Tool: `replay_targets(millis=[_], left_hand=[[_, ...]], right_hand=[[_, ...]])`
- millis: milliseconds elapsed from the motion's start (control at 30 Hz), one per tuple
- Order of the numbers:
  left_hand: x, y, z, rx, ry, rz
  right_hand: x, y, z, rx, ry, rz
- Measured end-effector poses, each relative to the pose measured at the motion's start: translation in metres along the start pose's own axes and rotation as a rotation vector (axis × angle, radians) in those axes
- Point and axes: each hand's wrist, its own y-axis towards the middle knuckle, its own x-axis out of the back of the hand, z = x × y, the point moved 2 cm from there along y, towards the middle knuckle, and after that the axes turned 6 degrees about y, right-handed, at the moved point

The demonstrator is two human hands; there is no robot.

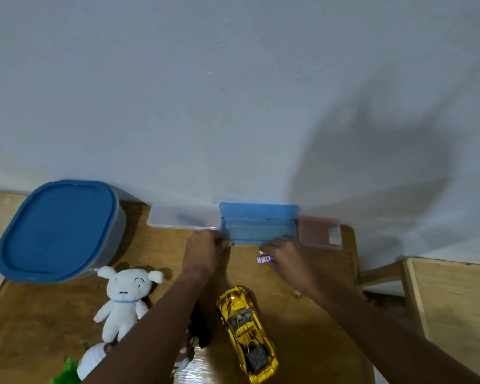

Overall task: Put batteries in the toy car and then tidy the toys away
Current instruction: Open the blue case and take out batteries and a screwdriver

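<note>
The batteries [264, 259] carry red and blue print on white, too small to read; they lie on the wooden worktop [302, 322] under the fingers of the right hand [284, 252], whose grip is curled over them — whether it pinches them I cannot tell. The left hand [205, 249] rests its bent fingers against the near left corner of the open blue case [258, 231], holding nothing that shows. The case stands against a pale wall [233, 92], between a clear case [182, 217] and a pink case [319, 231]. The gold toy car [245, 331] sits near the front edge between both forearms, on its wheels. A white plush dog [125, 297] lies to its left, with a blue-lidded tub [57, 231] behind it. The wood is scuffed — glossy near the front.
</note>
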Motion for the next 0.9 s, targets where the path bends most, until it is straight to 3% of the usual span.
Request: replay_targets(millis=[333, 467, 533, 700, 900], left_hand=[[0.002, 0.001, -0.001, -0.019, 0.010, 0.013], [0.001, 0.000, -0.003, -0.014, 0.004, 0.012], [0.002, -0.002, -0.005, -0.010, 0.011, -0.023], [0.004, -0.008, -0.008, 0.014, 0.009, -0.068], [0.001, -0.006, -0.008, 0.017, 0.051, -0.062]], right_hand=[[0.008, -0.020, -0.015, 0.041, 0.174, -0.175], [0.038, -0.011, -0.027, -0.170, 0.150, -0.481], [0.048, -0.002, -0.033, -0.316, 0.182, -0.542], [0.044, 0.004, -0.034, -0.305, 0.263, -0.498], [0.026, -0.012, -0.034, -0.138, -0.007, -0.383]])
